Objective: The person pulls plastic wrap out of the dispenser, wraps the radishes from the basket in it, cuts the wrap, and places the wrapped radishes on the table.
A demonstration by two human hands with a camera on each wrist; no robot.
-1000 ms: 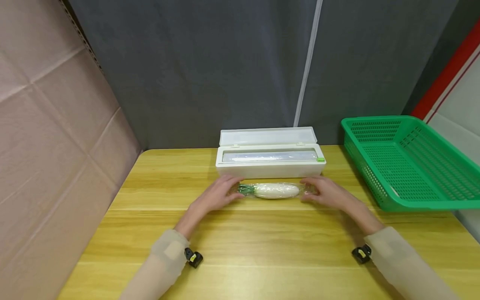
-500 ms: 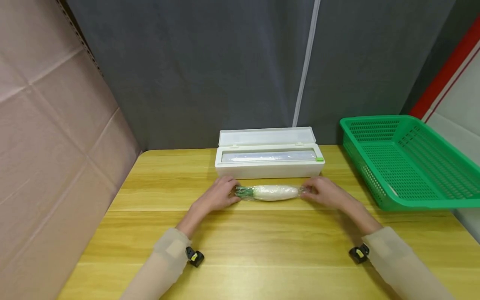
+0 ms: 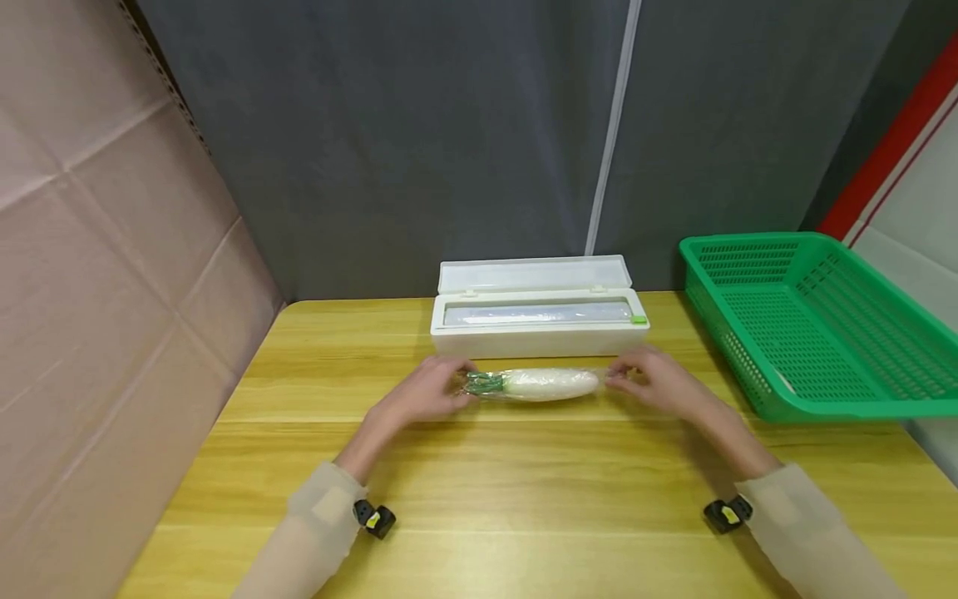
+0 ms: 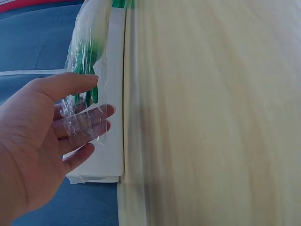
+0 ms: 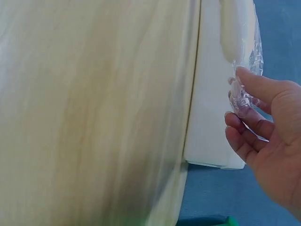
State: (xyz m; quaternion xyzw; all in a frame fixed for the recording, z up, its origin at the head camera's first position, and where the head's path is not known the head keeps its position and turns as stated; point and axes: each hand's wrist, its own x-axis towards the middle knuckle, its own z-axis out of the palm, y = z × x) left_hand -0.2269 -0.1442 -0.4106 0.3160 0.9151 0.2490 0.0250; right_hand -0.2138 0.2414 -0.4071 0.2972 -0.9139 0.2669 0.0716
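Note:
A white radish (image 3: pixel 550 384) with a green stem end lies level between my hands, wrapped in clear plastic film. My left hand (image 3: pixel 427 389) holds the stem end. In the left wrist view its thumb lies across the green stems (image 4: pixel 87 66), with loose film over the other fingers. My right hand (image 3: pixel 660 384) pinches the gathered film (image 5: pixel 241 96) just beyond the radish's white tip, between thumb and fingers. Behind the radish stands a long white cling film box (image 3: pixel 539 343), its lid (image 3: pixel 535 273) raised and a film roll (image 3: pixel 537 313) visible inside.
A green perforated plastic basket (image 3: pixel 808 409) stands at the right of the wooden table (image 3: pixel 524 499). A small pale item shows inside it near its front left corner. A dark curtain (image 3: pixel 389 150) hangs behind the table, and pinkish sheeting (image 3: pixel 112 291) covers the left side.
My hands, spread around the radish's ends a second ago, have closed on the film at both ends. The radish has shifted slightly left, and the hands are a little farther apart.

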